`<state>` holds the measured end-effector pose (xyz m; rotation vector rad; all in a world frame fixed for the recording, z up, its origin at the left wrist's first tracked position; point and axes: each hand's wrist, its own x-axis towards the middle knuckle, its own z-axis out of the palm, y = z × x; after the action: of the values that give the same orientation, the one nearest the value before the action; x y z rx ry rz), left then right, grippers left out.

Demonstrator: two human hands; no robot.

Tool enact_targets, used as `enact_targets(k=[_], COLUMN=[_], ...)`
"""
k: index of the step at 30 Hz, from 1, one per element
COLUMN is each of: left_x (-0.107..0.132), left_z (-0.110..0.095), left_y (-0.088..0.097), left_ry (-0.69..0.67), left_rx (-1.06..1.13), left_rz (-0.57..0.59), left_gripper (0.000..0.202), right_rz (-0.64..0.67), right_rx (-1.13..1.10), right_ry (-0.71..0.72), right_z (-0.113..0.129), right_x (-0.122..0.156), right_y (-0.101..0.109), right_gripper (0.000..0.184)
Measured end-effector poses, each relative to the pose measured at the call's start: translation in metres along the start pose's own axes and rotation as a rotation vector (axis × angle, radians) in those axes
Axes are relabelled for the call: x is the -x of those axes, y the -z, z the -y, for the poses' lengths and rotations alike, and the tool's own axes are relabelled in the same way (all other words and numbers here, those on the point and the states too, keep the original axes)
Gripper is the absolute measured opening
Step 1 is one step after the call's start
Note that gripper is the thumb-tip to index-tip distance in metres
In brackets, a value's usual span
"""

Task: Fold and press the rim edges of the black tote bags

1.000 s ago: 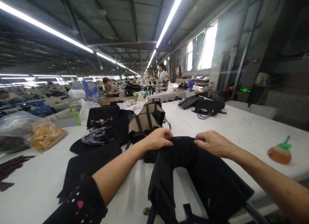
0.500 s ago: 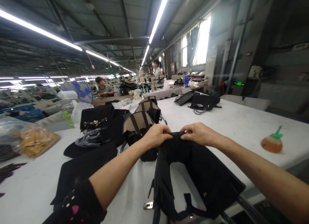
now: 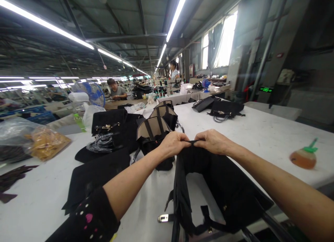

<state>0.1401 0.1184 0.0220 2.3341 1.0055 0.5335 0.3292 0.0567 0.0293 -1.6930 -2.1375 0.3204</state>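
Before me on the white table lies a black handbag body [image 3: 236, 186], its middle open so the table shows through. My left hand [image 3: 174, 143] pinches its far top edge between thumb and fingers. Close beside it, my right hand [image 3: 212, 141] pinches the same edge, with a narrow gap between the two hands. A metal clasp plate [image 3: 164, 218] sticks out from the bag's left side, and dark handles extend at the lower right. Just past my left hand stand several black bag bodies [image 3: 152, 129] with beige inner panels.
Black bags [image 3: 109, 122] and flat black pieces [image 3: 97, 177] cover the table's left side. More black bags [image 3: 225, 108] lie at the far right. An orange-filled bottle [image 3: 304, 158] stands right, a plastic bag of yellow pieces [image 3: 50, 142] left. Co-workers sit and stand beyond a blue fan [image 3: 91, 94].
My hands have come closer together along the bag's far edge, both keeping their pinch. The whole view has shifted slightly, with most things appearing farther right.
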Motion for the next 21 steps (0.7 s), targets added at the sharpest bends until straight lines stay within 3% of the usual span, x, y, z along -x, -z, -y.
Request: enact_targets(k=[5, 12, 15, 18, 21], left_x=[0.002, -0.005, -0.006, -0.005, -0.005], left_z=[0.001, -0.008, -0.012, -0.015, -0.016], left_y=[0.004, 0.003, 0.002, 0.001, -0.001], left_ry=[-0.074, -0.103, -0.144, -0.173, -0.214], left_rx=[0.009, -0.071, -0.140, -0.246, -0.321], left_rz=[0.029, 0.019, 0.014, -0.043, -0.081], left_gripper=[0.017, 0.028, 0.022, 0.019, 0.018], right_rz=[-0.042, -0.073, 0.031, 0.184, 0.205], right_rx=[0.042, 0.048, -0.093, -0.328, -0.328], right_ry=[-0.036, 0.012, 0.025, -0.020, -0.066], right_z=[0.005, 0.007, -0.003, -0.015, -0.018], right_x=[-0.002, 0.001, 0.005, 0.011, 0.018], right_y=[-0.003, -0.004, 0.003, 0.014, 0.022], right_gripper=[0.018, 0.022, 0.018, 0.033, 0.046])
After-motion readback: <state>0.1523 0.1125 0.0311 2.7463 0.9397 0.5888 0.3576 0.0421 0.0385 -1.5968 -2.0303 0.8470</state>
